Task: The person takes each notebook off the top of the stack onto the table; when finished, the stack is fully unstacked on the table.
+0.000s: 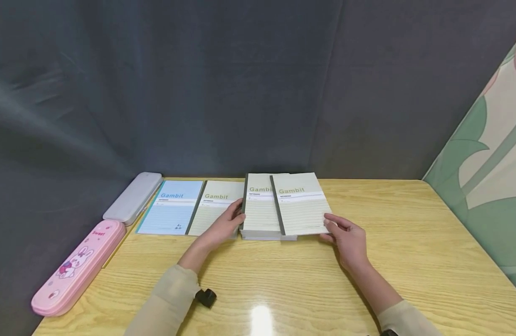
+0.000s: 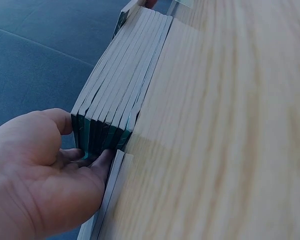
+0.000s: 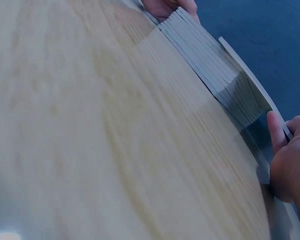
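Note:
A notebook (image 1: 305, 207) with a pale cover, dark spine and the word "Gambit" lies over the right part of a stack of similar notebooks (image 1: 262, 219) and juts out past its right side. My right hand (image 1: 349, 240) pinches that notebook near its lower right corner, thumb on the cover and fingers beneath. In the right wrist view, the notebook slopes off the stack's top (image 3: 215, 67). My left hand (image 1: 224, 226) grips the stack's spine side; the left wrist view shows the thumb at the top cover and curled fingers (image 2: 102, 167) against the dark spines.
Left of the stack lie a blue notebook (image 1: 171, 210) and a pale notebook (image 1: 211, 205), the latter partly behind my left hand. A pink bunny pencil case (image 1: 79, 266) and a whitish case (image 1: 133, 198) sit along the wooden table's (image 1: 300, 280) left edge. Dark curtain (image 1: 258, 93) stands behind.

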{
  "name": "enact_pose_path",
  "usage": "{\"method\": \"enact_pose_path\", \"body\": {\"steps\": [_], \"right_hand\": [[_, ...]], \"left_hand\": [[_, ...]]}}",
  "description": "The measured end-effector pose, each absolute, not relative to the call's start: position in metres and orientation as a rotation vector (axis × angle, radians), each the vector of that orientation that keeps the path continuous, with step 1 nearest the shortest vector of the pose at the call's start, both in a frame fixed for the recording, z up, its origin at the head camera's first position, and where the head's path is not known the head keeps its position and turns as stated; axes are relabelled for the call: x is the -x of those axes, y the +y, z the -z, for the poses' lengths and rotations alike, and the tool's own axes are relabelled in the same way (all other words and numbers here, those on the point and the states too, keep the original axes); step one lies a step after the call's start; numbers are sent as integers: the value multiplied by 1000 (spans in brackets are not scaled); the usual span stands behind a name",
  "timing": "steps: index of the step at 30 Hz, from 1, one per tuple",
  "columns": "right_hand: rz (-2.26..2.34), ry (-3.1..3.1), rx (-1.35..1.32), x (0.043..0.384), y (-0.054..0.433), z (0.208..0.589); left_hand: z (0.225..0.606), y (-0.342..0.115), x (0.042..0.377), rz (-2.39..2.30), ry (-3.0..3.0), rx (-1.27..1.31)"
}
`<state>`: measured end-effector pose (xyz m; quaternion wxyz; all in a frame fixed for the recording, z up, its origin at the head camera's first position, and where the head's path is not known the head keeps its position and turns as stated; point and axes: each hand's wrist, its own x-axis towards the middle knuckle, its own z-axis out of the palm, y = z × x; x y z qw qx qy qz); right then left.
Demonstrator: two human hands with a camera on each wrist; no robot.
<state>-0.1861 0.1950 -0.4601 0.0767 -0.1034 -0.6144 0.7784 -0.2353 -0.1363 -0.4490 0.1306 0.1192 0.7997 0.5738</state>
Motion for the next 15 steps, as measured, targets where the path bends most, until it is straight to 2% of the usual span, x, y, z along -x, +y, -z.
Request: {"method": "enact_pose_path", "body": {"steps": [15], "right_hand": [[-2295,-1768,430,178,225,459]], "left_hand": [[449,-136,237,-1699,2297,-385]]}}
